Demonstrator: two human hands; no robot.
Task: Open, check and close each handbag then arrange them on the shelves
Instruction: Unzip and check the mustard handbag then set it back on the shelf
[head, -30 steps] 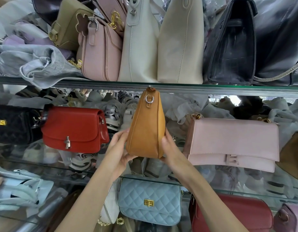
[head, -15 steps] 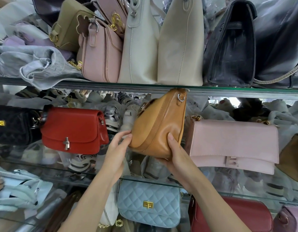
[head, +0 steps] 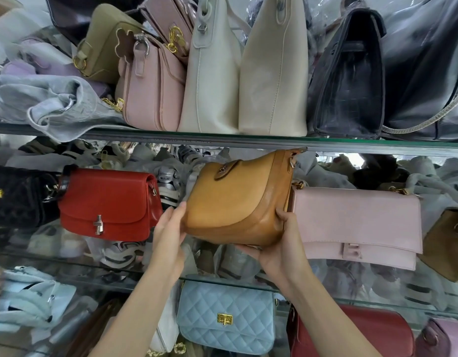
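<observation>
While the tan handbag (head: pixel 238 199) sits tilted between the red bag (head: pixel 107 204) at 9 o'clock and pink bag (head: pixel 356 222) at 3, right hand (head: pixel 282 251) cups its lower corner, thumb curled on. Left hand (head: pixel 168 235): fingers straight, touching its left edge.

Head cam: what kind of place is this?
Probably a handbag shop display or stockroom: glass shelves packed with bags, such as the red flap bag and pink clutch, and more wrapped goods behind them.
</observation>
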